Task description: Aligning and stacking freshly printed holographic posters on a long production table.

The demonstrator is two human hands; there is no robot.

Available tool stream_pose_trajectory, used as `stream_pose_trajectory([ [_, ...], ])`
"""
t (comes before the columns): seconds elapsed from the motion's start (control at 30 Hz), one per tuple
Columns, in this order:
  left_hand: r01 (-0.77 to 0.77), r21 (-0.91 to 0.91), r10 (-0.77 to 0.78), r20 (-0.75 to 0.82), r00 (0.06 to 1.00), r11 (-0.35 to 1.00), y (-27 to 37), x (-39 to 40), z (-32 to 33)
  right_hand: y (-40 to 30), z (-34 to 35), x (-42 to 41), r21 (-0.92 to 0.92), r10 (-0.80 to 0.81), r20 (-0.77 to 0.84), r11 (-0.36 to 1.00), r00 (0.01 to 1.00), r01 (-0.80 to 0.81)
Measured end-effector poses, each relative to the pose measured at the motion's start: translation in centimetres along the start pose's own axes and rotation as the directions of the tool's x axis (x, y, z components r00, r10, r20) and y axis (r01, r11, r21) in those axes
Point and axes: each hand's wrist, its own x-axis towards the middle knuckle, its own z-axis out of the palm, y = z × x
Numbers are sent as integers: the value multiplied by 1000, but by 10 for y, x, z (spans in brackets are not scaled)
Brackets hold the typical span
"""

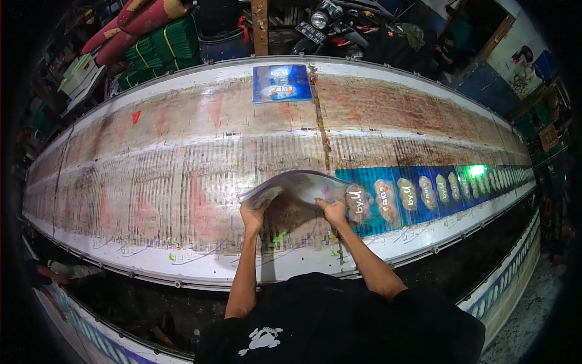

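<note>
My left hand (pixel 251 214) and my right hand (pixel 333 209) grip opposite ends of a flexible translucent sheet (pixel 295 184), which bows upward between them over the near half of a long printing table (pixel 209 182). Just right of my right hand, a row of blue and teal printed sheets (pixel 368 202) runs along the table to its far right end. Each shows a pale patch with printed writing or a logo. Another blue printed sheet (pixel 282 84) lies at the table's far edge, near a brown seam. Whether the held sheet touches the table cannot be told.
Beyond the table stand green bundles (pixel 163 48), a blue drum (pixel 225 43), a wooden post (pixel 260 27) and a motorcycle (pixel 325 20). Bolts line the table's metal rail (pixel 177 284). Another person's arm (pixel 52 274) shows at lower left; a person sits at upper right (pixel 448 50).
</note>
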Motion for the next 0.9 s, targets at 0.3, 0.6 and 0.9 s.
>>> stream_pose_trajectory([
  [0.3, -30, -107, 24, -59, 998, 994, -25, 4, 13, 25, 9, -3, 59, 113, -28, 992, 993, -111],
  [0.6, -1, -28, 1, -2, 1000, 1000, -31, -3, 3, 30, -1, 2, -43, 179, 52, 983, 983, -177],
  [0.9, -139, 500, 120, 72, 990, 855, -52, -18, -18, 34, -4, -1, -71, -79, 121, 994, 990, 88],
])
